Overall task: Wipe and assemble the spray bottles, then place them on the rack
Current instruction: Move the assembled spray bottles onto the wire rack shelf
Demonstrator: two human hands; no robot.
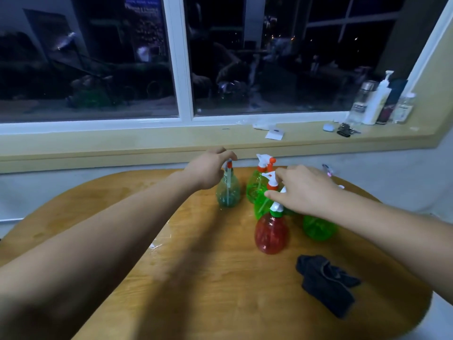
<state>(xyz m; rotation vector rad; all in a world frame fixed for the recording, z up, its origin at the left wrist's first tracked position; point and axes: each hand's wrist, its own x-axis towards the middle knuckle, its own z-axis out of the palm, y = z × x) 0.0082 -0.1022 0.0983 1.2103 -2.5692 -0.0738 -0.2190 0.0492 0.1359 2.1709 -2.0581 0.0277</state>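
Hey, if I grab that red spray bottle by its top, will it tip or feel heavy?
Probably light: the red bottle looks see-through, with no liquid line showing. Its round body under a narrow neck could tip if nudged high up. The glossy plastic may be slippery.

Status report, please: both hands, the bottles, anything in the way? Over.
Left hand grips teal bottle at its sprayer. Right hand open, reaching among green bottles. Red bottle close in front; cloth aside.
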